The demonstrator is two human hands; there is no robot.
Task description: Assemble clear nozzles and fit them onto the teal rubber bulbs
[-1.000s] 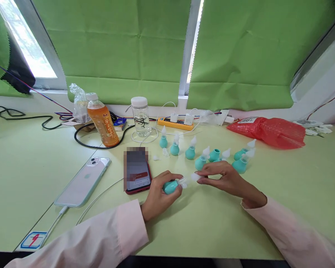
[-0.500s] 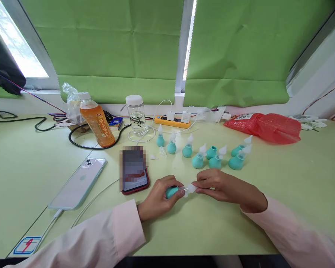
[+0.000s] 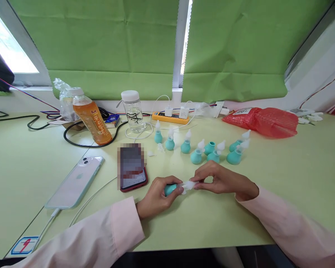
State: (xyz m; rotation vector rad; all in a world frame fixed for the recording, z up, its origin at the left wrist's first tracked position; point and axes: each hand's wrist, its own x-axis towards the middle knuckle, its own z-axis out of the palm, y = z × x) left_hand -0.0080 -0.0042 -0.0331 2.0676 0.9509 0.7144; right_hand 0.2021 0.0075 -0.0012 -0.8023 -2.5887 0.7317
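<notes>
My left hand point(image 3: 159, 197) is closed around a teal bulb nasal aspirator point(image 3: 170, 190), which lies on its side just over the table and points right. My right hand point(image 3: 216, 177) pinches the tip of its whitish nozzle point(image 3: 189, 185) between thumb and fingers. A clear tube section shows between bulb and nozzle, partly covered by my left fingers. Beyond my hands stand several more aspirators with white tips, such as one aspirator point(image 3: 185, 146). Among them is a teal bulb point(image 3: 210, 147) with an open neck and no nozzle. A small clear part point(image 3: 161, 147) and a whitish nozzle point(image 3: 150, 153) lie nearby.
Left of my hands lie a red-cased phone point(image 3: 134, 182) and a pale phone point(image 3: 75, 182) on a white cable. Behind are an orange drink bottle point(image 3: 93, 123), a clear water bottle point(image 3: 134, 115), a yellow power strip point(image 3: 170, 118) and a red plastic package point(image 3: 268, 121).
My right hand's fingers have shifted slightly on the nozzle tip, the hand now more arched. My left hand keeps its hold on the aspirator. The whole view has shifted slightly.
</notes>
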